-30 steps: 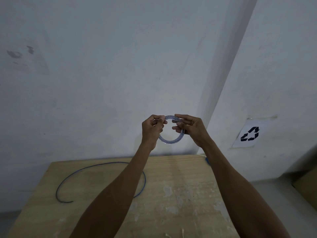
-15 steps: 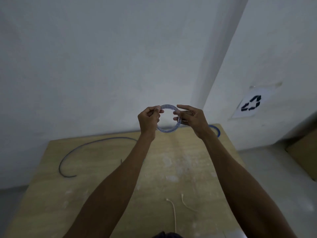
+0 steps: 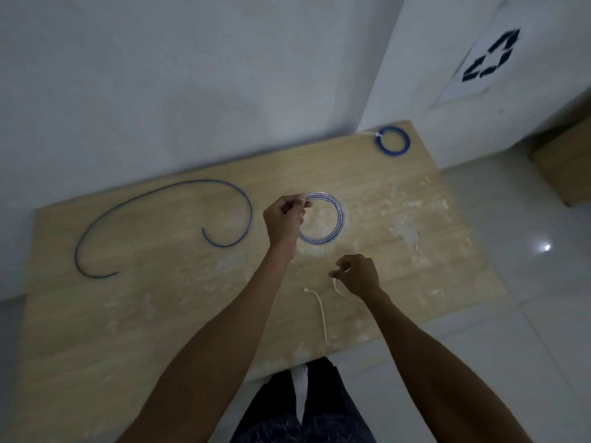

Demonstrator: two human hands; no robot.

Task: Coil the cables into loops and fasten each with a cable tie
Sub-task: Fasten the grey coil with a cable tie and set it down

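Coil [image 3: 341,219] pinched at upper-left rim by left hand [image 3: 283,219] grip; right hand [image 3: 358,274] pinches cable tie [image 3: 339,290].

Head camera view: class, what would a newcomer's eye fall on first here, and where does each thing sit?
The left hand gripping a blue-and-white coiled cable over the middle of the wooden table draws the eye first. Just nearer, the right hand pinches the end of a white cable tie. A loose blue cable sprawls on the left, and a tied blue coil sits at the far right corner.
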